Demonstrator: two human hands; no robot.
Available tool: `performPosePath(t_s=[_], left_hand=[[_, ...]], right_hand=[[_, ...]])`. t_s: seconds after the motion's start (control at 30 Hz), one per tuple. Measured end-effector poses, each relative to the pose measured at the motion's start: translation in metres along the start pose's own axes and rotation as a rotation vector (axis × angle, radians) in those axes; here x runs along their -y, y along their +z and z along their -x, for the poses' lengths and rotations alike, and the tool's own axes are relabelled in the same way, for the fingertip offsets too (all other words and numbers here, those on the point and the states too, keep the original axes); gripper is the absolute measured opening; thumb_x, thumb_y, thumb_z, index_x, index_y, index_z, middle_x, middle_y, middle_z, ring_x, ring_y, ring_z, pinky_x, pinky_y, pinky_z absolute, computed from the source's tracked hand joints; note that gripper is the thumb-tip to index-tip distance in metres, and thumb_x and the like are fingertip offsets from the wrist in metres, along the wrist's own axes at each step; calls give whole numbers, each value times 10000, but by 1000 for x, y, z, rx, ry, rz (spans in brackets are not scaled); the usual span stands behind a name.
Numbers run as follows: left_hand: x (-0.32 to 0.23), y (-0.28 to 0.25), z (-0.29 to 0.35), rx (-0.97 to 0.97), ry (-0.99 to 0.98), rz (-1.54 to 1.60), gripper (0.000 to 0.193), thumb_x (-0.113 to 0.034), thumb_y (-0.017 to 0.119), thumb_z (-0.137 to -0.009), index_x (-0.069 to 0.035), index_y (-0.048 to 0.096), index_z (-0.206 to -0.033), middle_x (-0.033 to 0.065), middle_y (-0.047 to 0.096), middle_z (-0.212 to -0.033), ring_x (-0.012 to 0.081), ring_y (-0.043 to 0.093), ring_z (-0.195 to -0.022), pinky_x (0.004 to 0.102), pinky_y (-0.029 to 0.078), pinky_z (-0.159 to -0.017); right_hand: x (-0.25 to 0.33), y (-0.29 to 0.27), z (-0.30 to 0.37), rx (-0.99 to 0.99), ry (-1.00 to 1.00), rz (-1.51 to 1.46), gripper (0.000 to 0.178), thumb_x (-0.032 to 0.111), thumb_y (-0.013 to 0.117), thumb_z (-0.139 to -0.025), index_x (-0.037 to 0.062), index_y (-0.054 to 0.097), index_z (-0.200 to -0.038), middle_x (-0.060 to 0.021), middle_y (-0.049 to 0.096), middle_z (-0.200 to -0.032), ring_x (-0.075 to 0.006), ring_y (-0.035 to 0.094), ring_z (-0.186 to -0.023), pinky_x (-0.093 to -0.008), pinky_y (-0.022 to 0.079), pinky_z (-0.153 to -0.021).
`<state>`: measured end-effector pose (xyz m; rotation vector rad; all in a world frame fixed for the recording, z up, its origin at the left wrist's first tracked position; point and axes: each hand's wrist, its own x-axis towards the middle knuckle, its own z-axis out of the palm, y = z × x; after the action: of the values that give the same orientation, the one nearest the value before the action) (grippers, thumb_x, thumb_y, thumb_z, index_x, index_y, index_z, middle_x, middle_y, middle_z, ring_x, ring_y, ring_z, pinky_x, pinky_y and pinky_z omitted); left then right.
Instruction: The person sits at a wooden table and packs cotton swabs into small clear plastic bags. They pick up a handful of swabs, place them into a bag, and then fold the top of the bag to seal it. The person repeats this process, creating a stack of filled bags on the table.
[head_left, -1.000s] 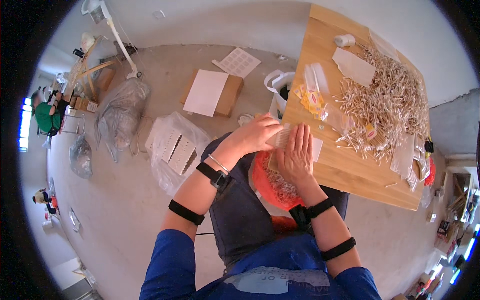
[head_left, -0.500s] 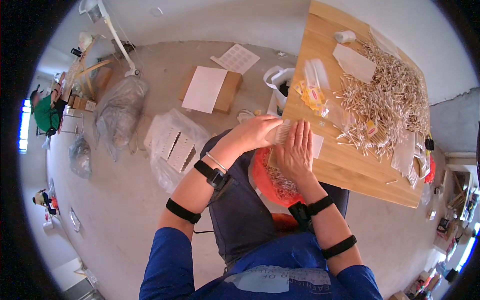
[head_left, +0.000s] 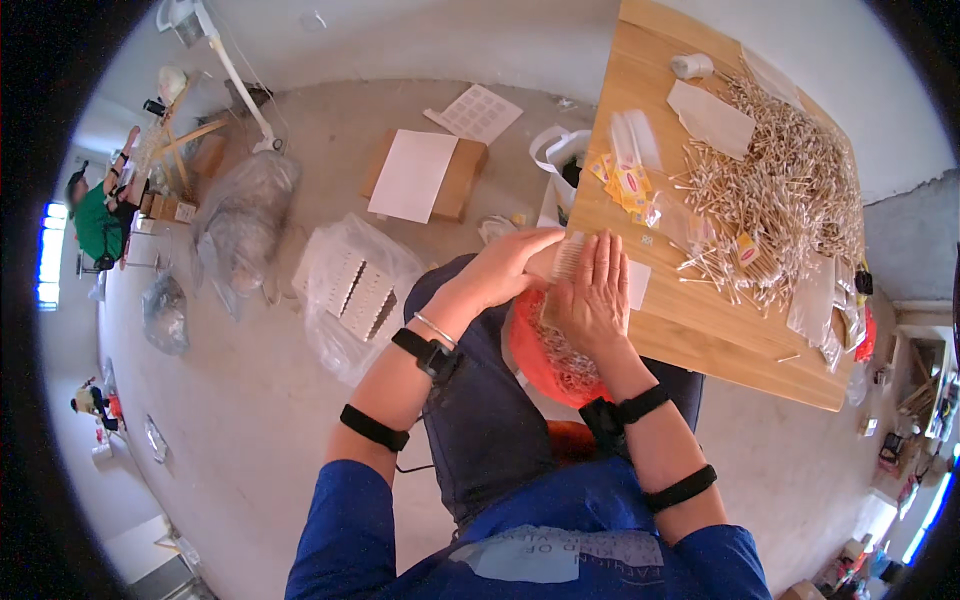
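Observation:
Right at the table's near left corner, my two hands meet over a flat row of cotton swabs [head_left: 568, 258]. My left hand [head_left: 508, 265] holds the row from its left side, fingers closed along the edge. Across the right part of the row lies my right hand [head_left: 590, 300], palm down with its fingers stretched out. A white card [head_left: 639, 285] shows beside the right fingers at the table edge. Below my hands, between my knees, a red bag [head_left: 535, 350] holds many loose cotton swabs. The underside of the row is hidden.
The wooden table [head_left: 720, 360] bears a large heap of cotton swabs [head_left: 780, 190], clear bags [head_left: 634, 140], yellow labels [head_left: 628, 188] and a white roll [head_left: 692, 66]. On the floor are a cardboard box [head_left: 462, 180], a white carrier bag [head_left: 552, 150] and a plastic-wrapped white stack [head_left: 358, 295].
My hands stay at the row of swabs, with only a slight shift of the right hand. The whole view has moved a little. Far left, the person in green has changed posture.

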<state>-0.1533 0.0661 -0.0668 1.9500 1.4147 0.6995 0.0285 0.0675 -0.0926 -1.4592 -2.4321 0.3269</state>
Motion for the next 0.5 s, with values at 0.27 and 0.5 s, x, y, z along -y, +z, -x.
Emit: performPosePath(t_s=[0.27,0.5], left_hand=[[6,10,9,-68,-62,4,668,12,725,-715,-52,497,-1339,148,528,-1356,308,505,-1249,376,414,-1050],[-5,13,10,-145,-80,40,553,-19,671,-790,-37,504,-1317,178,521,-1346,336,476,-1264,395,378,-1075]], right_hand=[[7,-7,-4,54,120,-44,705,286,443,-895,-78,210,-1451,-261,170,-1536,-377,102,-1455,-472,78,-1183],[3,2,-2,37,111,-7,684,287,436,-925,-45,192,-1471,-237,168,-1546,-377,97,-1456,-477,80,-1180]])
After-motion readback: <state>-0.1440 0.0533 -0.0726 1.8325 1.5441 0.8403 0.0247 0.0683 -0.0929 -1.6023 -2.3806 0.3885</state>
